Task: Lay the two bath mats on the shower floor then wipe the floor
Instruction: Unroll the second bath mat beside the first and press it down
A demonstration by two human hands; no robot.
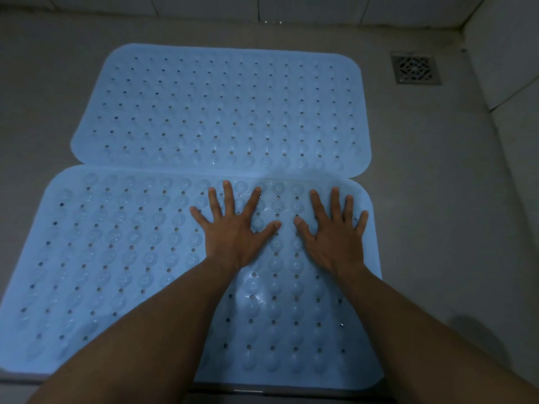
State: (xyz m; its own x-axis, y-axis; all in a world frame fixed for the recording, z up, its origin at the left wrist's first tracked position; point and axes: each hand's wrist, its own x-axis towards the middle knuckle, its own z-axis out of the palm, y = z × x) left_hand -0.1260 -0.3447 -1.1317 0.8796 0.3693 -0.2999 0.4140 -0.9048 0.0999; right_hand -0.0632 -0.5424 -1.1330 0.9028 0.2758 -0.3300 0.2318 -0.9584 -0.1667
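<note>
Two light blue perforated bath mats lie flat on the grey shower floor (431, 170). The far mat (221, 109) sits toward the back wall. The near mat (116, 258) lies in front of it, their long edges touching or slightly overlapping. My left hand (233, 228) presses flat on the near mat close to its far edge, fingers spread and straight. My right hand (332, 231) presses flat beside it, to the right, fingers also spread. Both forearms reach in from the bottom of the view. No cloth is in sight.
A square metal drain grate (415, 67) is set in the floor at the back right. Tiled walls (507, 62) close the floor at the back and right. A raised threshold edge (262, 393) runs along the near side under the mat.
</note>
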